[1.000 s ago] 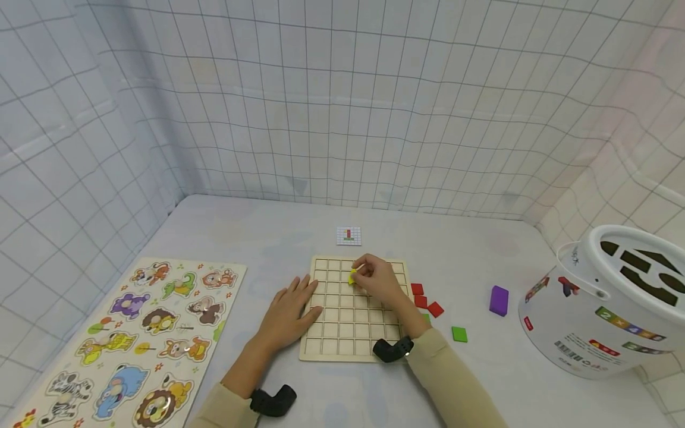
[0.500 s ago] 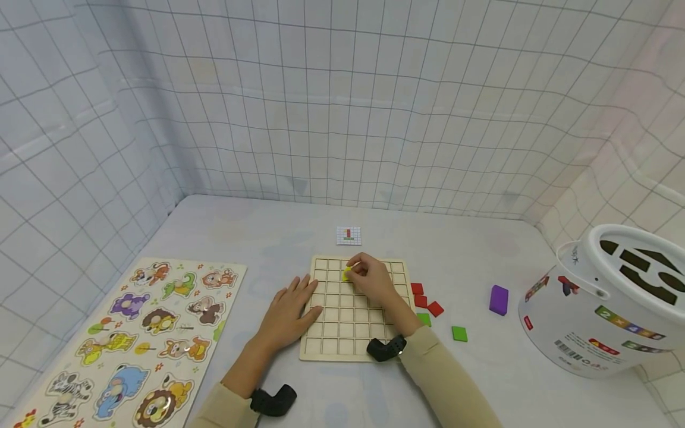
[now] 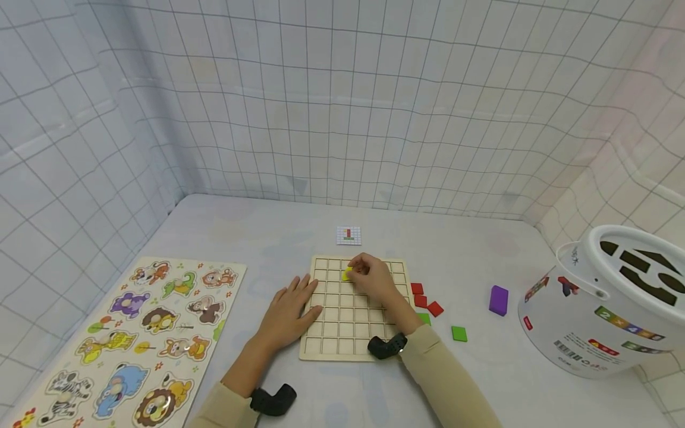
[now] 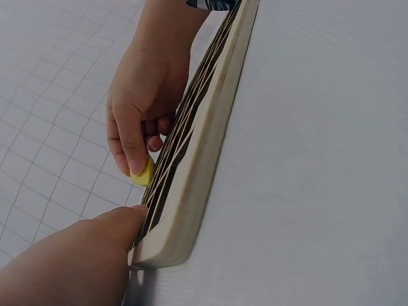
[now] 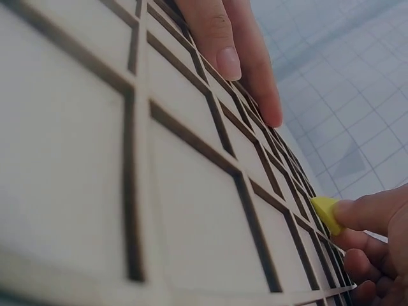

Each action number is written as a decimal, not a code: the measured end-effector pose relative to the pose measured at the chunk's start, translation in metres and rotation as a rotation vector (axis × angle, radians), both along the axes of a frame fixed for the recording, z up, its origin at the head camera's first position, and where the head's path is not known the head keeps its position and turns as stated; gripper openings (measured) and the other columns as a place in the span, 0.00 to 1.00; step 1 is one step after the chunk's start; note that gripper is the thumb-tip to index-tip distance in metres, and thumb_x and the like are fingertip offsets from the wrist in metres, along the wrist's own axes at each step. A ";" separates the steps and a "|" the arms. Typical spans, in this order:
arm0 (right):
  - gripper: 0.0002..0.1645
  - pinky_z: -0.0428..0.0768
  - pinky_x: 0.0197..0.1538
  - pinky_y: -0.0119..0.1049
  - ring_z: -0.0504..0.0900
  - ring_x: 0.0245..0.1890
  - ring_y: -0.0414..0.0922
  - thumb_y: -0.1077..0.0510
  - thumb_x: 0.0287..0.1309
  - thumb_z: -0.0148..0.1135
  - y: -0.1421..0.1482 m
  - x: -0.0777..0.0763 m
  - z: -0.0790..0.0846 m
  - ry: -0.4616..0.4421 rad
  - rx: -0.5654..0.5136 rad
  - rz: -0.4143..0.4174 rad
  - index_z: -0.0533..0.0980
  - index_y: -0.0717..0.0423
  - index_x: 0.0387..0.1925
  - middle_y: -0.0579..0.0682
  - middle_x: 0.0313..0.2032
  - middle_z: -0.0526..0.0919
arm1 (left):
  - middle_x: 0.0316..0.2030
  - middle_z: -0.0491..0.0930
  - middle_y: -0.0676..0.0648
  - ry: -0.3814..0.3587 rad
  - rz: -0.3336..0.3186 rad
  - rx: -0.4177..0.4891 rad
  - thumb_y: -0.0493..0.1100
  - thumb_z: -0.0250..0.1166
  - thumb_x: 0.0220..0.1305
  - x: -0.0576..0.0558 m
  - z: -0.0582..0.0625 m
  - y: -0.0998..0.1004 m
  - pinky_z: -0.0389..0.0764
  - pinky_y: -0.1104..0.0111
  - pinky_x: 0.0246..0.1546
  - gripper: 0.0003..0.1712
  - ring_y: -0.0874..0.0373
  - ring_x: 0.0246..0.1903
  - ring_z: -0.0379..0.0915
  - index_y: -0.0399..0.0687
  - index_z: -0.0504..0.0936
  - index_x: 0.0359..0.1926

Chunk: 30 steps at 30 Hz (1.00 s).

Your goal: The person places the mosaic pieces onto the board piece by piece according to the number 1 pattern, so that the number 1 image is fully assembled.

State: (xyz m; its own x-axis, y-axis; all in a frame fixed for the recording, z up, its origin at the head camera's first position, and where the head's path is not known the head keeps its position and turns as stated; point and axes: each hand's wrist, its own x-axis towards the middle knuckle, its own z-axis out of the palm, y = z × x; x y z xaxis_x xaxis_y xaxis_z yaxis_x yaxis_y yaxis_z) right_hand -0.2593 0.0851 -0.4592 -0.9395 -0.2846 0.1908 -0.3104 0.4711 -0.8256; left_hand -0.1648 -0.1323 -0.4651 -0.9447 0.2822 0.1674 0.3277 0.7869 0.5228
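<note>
A wooden grid board (image 3: 346, 315) lies on the table in front of the person. The right hand (image 3: 373, 279) pinches a yellow tile (image 3: 346, 273) between thumb and fingers over the board's upper part. In the right wrist view the yellow tile (image 5: 327, 213) stands tilted at the grid; whether its lower edge is inside a cell is hidden. The left hand (image 3: 287, 312) rests with spread fingers on the board's left edge. Several red tiles (image 3: 420, 301) and two green tiles (image 3: 459, 333) lie right of the board, one green partly behind the right forearm.
A small pattern card (image 3: 349, 236) lies behind the board. On the left is an animal puzzle board (image 3: 214, 285). A purple block (image 3: 499, 301) and a white bucket (image 3: 594, 321) with a shape-hole lid stand on the right. A grid-patterned cloth wall encloses the table.
The right hand has moved slightly left over the board with the yellow tile, mostly in the first half second. More of one green tile now shows. The left hand has stayed put.
</note>
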 end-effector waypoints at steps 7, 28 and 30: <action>0.04 0.73 0.33 0.34 0.74 0.28 0.41 0.61 0.59 0.67 0.001 0.000 0.002 -0.026 0.020 0.007 0.83 0.56 0.38 0.45 0.30 0.80 | 0.71 0.57 0.35 -0.008 -0.001 -0.005 0.52 0.57 0.71 -0.001 0.000 0.000 0.50 0.42 0.67 0.36 0.39 0.72 0.46 0.37 0.62 0.72; 0.04 0.73 0.36 0.37 0.73 0.31 0.42 0.62 0.62 0.64 0.005 0.000 0.002 -0.001 0.083 0.042 0.83 0.56 0.38 0.45 0.31 0.77 | 0.71 0.58 0.35 0.006 -0.004 0.001 0.51 0.57 0.71 0.000 -0.001 0.000 0.50 0.43 0.67 0.35 0.39 0.72 0.47 0.37 0.63 0.72; 0.05 0.72 0.36 0.37 0.72 0.31 0.42 0.62 0.63 0.64 0.005 0.000 0.002 0.007 0.097 0.047 0.84 0.56 0.38 0.45 0.32 0.77 | 0.71 0.58 0.35 0.006 -0.003 0.001 0.51 0.56 0.71 0.000 0.000 0.000 0.50 0.43 0.68 0.35 0.39 0.72 0.47 0.37 0.63 0.72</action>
